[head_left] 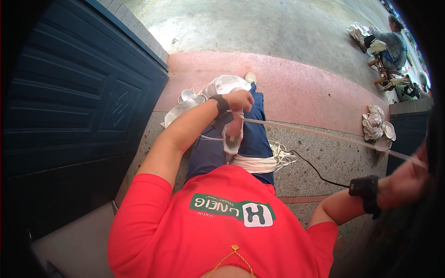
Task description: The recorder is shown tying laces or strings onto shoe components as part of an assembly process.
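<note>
- White shoe upper [232, 144] is sitting on the person's lap, lengthwise between the thighs, opening facing up so you can see the greyish-green patch inside
- White lace [264, 122] runs from the far end of that upper, pulled pretty much straight across to the person's right
- Left hand [241, 100] is curled in right over the upper's far end, fingers bent; honestly can't tell what's between them
- Right hand [405, 178] is way out to the side, blurry, closed on the other end of the lace
- Both wrists have black straps, and a thin black cable [320, 173] runs from the right one back toward the lap
- Bunch of cream laces [253, 164] is wrapped around the right thigh, loose ends [283, 156] spilling off the outer side
- Pile of white uppers [185, 104] just past the left forearm, another white stack [378, 127] on the floor over to the right
- Dark blue panelled door [83, 92] on the left
- Further back on the right, a co-worker [391, 44] is seated beside more white pieces [359, 31]
</note>
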Motion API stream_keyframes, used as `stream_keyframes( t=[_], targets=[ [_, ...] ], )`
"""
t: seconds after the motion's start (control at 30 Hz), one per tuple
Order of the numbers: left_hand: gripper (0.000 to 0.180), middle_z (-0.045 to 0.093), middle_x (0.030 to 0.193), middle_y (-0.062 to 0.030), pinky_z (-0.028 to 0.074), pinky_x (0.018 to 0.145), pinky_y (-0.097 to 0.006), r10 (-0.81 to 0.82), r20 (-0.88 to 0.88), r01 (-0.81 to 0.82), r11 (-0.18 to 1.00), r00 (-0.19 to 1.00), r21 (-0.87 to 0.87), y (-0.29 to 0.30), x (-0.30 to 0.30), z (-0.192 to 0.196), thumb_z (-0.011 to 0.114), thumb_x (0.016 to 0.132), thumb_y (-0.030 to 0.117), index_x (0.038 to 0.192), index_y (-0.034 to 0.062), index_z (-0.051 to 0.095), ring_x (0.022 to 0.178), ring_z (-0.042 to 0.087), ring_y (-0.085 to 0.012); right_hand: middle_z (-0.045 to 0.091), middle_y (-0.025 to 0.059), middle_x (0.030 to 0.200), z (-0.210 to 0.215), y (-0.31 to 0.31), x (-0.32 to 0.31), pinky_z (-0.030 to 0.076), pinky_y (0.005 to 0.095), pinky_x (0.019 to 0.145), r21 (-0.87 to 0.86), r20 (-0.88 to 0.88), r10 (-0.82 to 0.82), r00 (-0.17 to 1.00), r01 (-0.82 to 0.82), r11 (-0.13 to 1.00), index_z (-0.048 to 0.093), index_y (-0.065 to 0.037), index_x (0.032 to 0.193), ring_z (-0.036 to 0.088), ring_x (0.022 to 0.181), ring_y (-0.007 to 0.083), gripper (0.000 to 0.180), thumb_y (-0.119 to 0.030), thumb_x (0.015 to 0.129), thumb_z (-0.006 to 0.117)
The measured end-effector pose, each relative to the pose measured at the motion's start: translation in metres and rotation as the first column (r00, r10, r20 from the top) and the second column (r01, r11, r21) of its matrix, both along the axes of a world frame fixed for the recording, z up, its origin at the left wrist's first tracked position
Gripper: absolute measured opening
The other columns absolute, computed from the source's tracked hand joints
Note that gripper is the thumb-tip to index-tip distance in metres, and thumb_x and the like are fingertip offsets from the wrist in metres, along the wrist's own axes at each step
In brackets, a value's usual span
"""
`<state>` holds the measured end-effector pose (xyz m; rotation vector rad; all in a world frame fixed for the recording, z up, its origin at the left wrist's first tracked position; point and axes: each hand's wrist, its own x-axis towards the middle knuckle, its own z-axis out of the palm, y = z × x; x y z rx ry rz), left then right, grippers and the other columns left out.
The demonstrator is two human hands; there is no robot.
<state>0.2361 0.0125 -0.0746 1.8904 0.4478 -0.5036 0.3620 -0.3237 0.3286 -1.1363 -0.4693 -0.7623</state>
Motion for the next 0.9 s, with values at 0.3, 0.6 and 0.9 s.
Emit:
stream_keyframes(
  t=[0.3, 0.6, 0.9],
  targets=[
    [0.026, 0.073, 0.093, -0.0196, 0.055, 0.079, -0.047, -0.149, 0.319, -0.019, 0.882, 0.936, 0.470, 0.010, -0.097, 0.007, 0.067, 0.093, 0.025, 0.101, 0.0009, 0.068, 0.091, 0.071, -0.0385, 0.058, -0.0020, 0.083, -0.262, 0.089, -0.052, 0.042, 0.0248, 0.057, -0.270, -0.906, 0.228, 0.356, -0.902, 0.336, 0.064, -0.009, 0.107, 0.050, 0.069, 0.0066, 0.020, -0.028, 0.102, 0.063],
    [0.004, 0.057, 0.075, -0.0060, 0.054, 0.052, -0.035, -0.547, 0.309, -0.081, 0.399, 0.778, 0.913, -0.014, -0.156, 0.019, 0.060, 0.085, 0.009, 0.089, 0.0083, 0.059, 0.064, 0.067, -0.0230, 0.073, 0.0206, 0.089, -0.433, 0.125, -0.146, 0.055, 0.0463, 0.079, -0.468, -0.876, 0.202, 0.438, -0.873, -0.136, 0.076, -0.004, 0.098, 0.071, 0.087, 0.0375, 0.029, -0.029, 0.089, 0.064],
    [0.005, 0.059, 0.076, -0.0086, 0.054, 0.051, -0.037, -0.369, 0.369, -0.201, 0.419, 0.853, 0.885, -0.016, -0.166, 0.013, 0.060, 0.087, 0.007, 0.090, 0.0078, 0.058, 0.062, 0.068, -0.0269, 0.073, 0.0234, 0.096, -0.429, 0.151, -0.155, 0.055, 0.0532, 0.082, -0.663, -0.741, 0.090, 0.666, -0.746, 0.057, 0.074, -0.010, 0.110, 0.070, 0.094, 0.0444, 0.029, -0.029, 0.094, 0.058]
  ],
)
